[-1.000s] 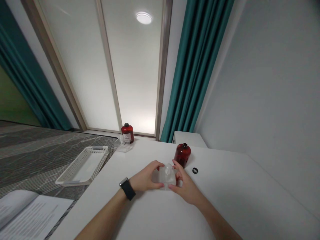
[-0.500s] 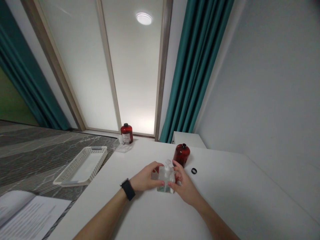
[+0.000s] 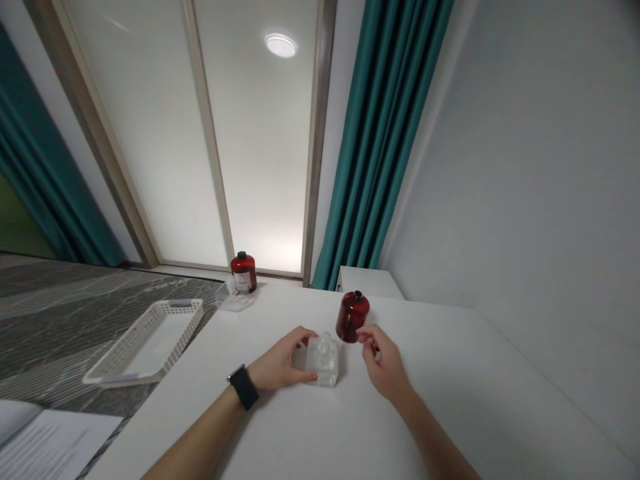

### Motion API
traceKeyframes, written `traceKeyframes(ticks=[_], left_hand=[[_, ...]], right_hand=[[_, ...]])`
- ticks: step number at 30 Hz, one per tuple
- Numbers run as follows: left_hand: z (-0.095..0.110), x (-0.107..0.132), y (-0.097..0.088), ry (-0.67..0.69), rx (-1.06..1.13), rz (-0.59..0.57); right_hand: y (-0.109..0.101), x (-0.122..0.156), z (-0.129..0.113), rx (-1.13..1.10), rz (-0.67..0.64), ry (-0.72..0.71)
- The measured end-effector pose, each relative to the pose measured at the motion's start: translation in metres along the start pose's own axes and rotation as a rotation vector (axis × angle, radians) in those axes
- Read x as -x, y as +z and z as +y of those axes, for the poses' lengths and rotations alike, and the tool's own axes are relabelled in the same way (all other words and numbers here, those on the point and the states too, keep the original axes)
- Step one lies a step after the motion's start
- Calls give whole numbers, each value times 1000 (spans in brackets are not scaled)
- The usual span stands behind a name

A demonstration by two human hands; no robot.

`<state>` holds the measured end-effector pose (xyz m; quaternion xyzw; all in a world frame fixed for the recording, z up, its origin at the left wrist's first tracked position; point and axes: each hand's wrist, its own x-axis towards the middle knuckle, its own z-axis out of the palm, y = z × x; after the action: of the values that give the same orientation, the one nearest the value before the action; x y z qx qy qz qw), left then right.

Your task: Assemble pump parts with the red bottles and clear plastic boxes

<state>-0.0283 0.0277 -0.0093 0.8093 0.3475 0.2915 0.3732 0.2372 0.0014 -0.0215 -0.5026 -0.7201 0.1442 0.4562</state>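
A clear square bottle [image 3: 323,363] with a rounded clear top stands on the white table [image 3: 300,433]. My left hand [image 3: 285,360] is closed around its left side, thumb in front and fingers behind. Away to the right of the bottle is my right hand [image 3: 383,363], its fingers curled in. A small dark patch shows between its thumb and fingers, where the black ring lay; whether the hand grips the ring is unclear. Just behind the fingertips stands a dark red bottle [image 3: 353,317] with an uncovered black-looking neck.
At the far left edge of the table stand another red bottle [image 3: 243,272] with a black cap and white label, and a clear container [image 3: 236,301]. Farther left, a white perforated basket [image 3: 145,343] and an open book [image 3: 60,440] rest on a grey patterned surface.
My right hand has left the clear bottle and moved right, over the black ring's spot. My left hand stays on the bottle. The view has shifted slightly.
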Motion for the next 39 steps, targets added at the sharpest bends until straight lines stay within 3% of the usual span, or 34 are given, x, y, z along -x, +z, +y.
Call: traceKeyframes(ticks=[5, 13, 18, 22, 26, 31, 34, 39], left_hand=[[-2, -1, 0, -18, -8, -12], [-1, 0, -1, -27, 3, -30], [-4, 3, -7, 41, 105, -71], [-4, 3, -9, 70, 201, 9], [-5, -3, -10, -34, 279, 164], [3, -19, -17, -115, 190, 324], [16, -38, -26, -63, 83, 295], [23, -81, -34, 33, -108, 88]], right_hand=[[-12, -13, 36, 95, 109, 87], [-15, -8, 65, 243, 10, 98], [-10, -4, 75, 283, -43, 115], [-6, -3, 79, 273, -62, 103], [-5, -4, 78, 222, -55, 72], [-9, -12, 67, 125, -4, 30], [-11, -15, 60, 75, 34, 18], [-7, -15, 56, 18, 84, 45]])
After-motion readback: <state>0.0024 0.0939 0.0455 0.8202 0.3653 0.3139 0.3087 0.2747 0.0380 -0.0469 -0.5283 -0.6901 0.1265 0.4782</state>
